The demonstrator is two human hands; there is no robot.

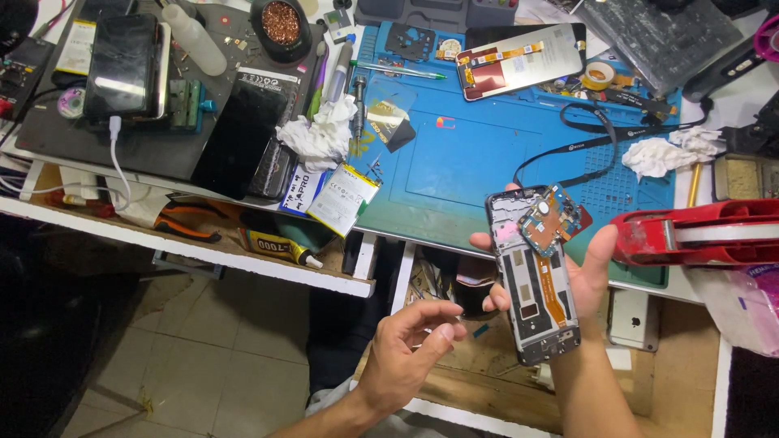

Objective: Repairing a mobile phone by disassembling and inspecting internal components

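Two bare hands work below the edge of a crowded bench. At far left on the bench a phone (122, 65) lies on charge. Right of it lie a black screen (239, 134), a crumpled tissue (316, 134) and a battery (345, 199), with a glue tube (276, 243) on the ledge underneath.

The left hand (406, 345) is low in the middle, palm turned up. Its thumb and forefinger (442, 331) are pinched together. Whether something tiny sits between them is too small to tell.

Behind it the blue mat (454, 162) carries small parts and a display panel (519, 57).

The right hand (588, 272) grips the frame (531, 316) of an opened phone from behind. The frame is nearly upright, in front of the mat's near edge, and just apart from the left fingertips. At its top the board (545, 221) sits skewed and seems lifted out of its seat. An orange flex (553, 296) runs down the middle.

As I judge it, the work is at the board stage, with the phone stripped and its inside exposed. Any further handling there calls for a steady hold on the frame and a light pinch, so the flex is not strained.

At far right lies a red tool (698, 235).
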